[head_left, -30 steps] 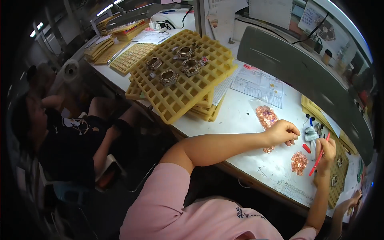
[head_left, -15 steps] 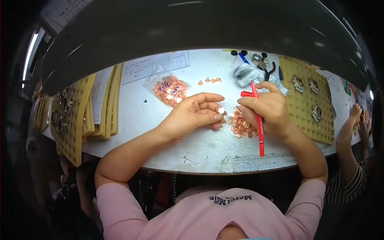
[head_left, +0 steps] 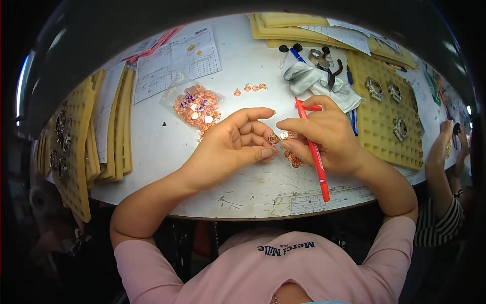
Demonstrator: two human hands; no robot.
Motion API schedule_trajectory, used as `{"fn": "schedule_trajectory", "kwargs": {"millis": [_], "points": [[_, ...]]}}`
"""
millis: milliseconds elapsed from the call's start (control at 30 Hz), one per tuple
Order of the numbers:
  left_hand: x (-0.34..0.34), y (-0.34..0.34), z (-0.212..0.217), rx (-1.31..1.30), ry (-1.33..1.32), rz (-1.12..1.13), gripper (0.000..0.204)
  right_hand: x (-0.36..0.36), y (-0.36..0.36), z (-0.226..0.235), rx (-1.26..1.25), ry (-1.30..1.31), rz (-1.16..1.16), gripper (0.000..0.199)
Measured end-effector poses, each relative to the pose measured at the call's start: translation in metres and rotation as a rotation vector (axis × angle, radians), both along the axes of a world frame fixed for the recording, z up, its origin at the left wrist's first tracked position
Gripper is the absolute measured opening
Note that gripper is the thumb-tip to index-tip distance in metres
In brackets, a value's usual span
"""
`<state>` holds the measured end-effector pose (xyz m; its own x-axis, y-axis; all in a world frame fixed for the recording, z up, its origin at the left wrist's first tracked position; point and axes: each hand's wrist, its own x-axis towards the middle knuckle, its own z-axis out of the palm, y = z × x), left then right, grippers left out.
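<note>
My left hand (head_left: 225,142) pinches a small round copper-coloured charm (head_left: 273,139) between thumb and fingertips, its patterned dark face showing. A red marker pen (head_left: 319,164) lies slanted through my right hand (head_left: 331,134), which is closed around it. My right thumb and forefinger reach close beside the charm; whether they touch it, I cannot tell. Below them is a pile of copper-coloured charms (head_left: 293,159), partly hidden by my right hand. Beyond my left hand lies a clear plastic bag (head_left: 178,105) of similar charms, with a few shiny white discs among them.
Several loose charms (head_left: 248,87) form a short row at the back. Yellow foam trays stand at left (head_left: 76,152) and right (head_left: 369,101), the right one bearing metal watch cases (head_left: 400,129). A grey-white cloth (head_left: 321,86), pliers (head_left: 334,76), papers (head_left: 177,61) and a ruler (head_left: 324,200) lie about.
My head view has shifted, showing more of the table's far side. My hands have come closer together. The charm in my left hand shows its dark patterned face where it looked bright white before.
</note>
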<state>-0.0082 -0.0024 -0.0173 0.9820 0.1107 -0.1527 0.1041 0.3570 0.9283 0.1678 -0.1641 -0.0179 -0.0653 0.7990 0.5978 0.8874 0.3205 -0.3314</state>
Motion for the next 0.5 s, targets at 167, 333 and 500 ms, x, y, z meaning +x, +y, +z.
{"fn": "schedule_trajectory", "kwargs": {"millis": [167, 333, 500], "points": [[0.0005, -0.0007, -0.0002, -0.035, 0.001, 0.003, 0.061, -0.0003, -0.0011, 0.0003, -0.01, -0.009, 0.004, 0.034], [0.0026, 0.0002, 0.0016, -0.043, 0.032, -0.011, 0.061, -0.0028, 0.0, -0.0005, -0.064, 0.015, 0.03, 0.038], [0.0018, -0.0023, 0.004, -0.029, 0.031, -0.027, 0.058, -0.004, -0.0018, -0.0016, -0.082, 0.005, 0.046, 0.025]]}}
